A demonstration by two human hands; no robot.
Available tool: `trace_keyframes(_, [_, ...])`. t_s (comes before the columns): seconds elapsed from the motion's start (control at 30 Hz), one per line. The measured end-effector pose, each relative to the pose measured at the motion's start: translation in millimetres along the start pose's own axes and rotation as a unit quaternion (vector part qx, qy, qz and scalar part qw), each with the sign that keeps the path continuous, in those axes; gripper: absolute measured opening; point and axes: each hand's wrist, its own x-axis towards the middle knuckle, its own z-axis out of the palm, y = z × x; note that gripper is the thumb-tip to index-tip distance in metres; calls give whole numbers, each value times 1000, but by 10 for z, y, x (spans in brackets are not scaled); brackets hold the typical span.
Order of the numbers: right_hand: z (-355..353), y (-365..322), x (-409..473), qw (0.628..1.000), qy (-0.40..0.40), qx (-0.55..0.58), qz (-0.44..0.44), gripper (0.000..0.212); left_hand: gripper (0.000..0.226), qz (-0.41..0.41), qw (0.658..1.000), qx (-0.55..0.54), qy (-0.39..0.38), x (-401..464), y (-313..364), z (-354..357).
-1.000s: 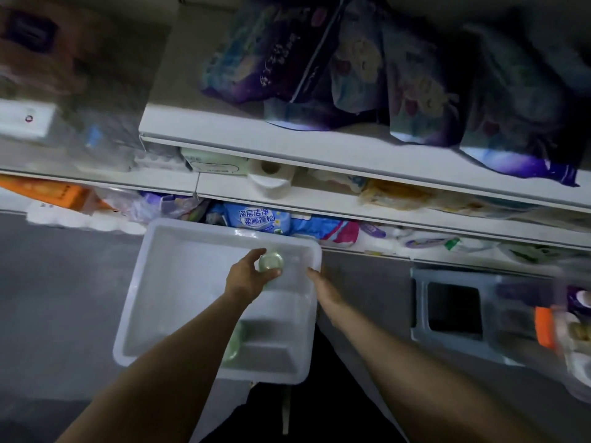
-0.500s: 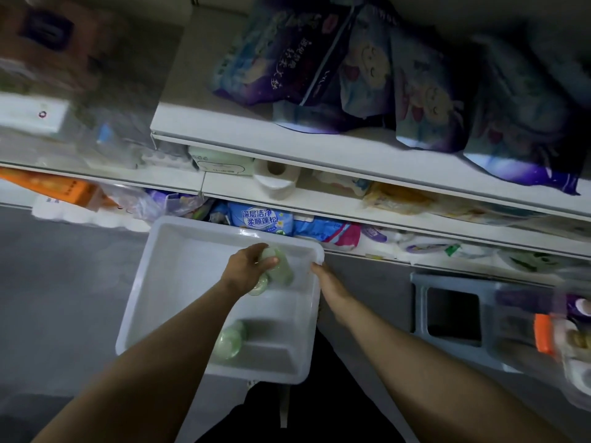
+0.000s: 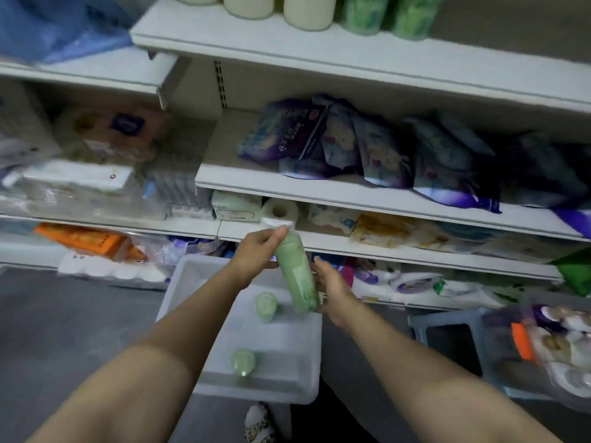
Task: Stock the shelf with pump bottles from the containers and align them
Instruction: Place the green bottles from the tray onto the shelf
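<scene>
Holding: the left hand point(image 3: 256, 251) grips a pale green pump bottle point(image 3: 295, 273) at its upper end, fingers and thumb curled round the neck; the pump head is hidden by the hand.
Bottle position: in the air, above the far right corner of the white tub point(image 3: 204, 321), tilted, top leaning left, base down to the right.
Right hand point(image 3: 332, 287): at the bottle's lower right side, fingers loosely straight against its lower part, not curled round it; whether the palm touches is unclear.
Left in the tub: two more green bottles standing upright, seen from above, one in the middle point(image 3: 266, 306), one nearer point(image 3: 243, 362), apart from each other.
Tub location: on the grey floor point(image 3: 64, 330) in front of the shelving, just below the lowest boards.
Top shelf point(image 3: 319, 49): a row of upright bottles along the far edge, cream ones point(image 3: 308, 11) to the left, green ones point(image 3: 364, 12) to the right, only their lower parts in frame.
Next shelf down: purple and blue soft packs point(image 3: 367, 148) lying overlapped.
Lower shelf: a green tissue box point(image 3: 235, 210), a paper roll point(image 3: 281, 214) beside it, flat packets further right.
Left bay: wrapped packs and an orange package point(image 3: 86, 241), blurred.
Right, on the floor: a grey stool point(image 3: 447, 337), and beside it a clear container of bottles point(image 3: 559, 340), blurred.
Near edge: a patterned slipper point(image 3: 259, 423) under the tub's near side.
</scene>
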Motion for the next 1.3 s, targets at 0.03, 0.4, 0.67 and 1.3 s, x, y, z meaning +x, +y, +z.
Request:
trace_keyframes(0.03, [11, -45, -82, 1000, -1, -2, -5, 38, 39, 14, 1000, 0, 8, -50, 105, 30])
trace_keyframes(0.4, [8, -778, -1104, 982, 12, 102, -156, 54, 55, 211, 977, 2, 43, -795, 1170, 659])
trace_keyframes(0.67, [-195, -1390, -1710, 944, 17, 168, -283, 52, 71, 299, 943, 144, 29, -1069, 1628, 949])
trace_keyframes(1.3, [-1106, -3206, -1675, 886, -16, 82, -456, 47, 62, 405, 900, 66, 149, -160, 3232, 1860])
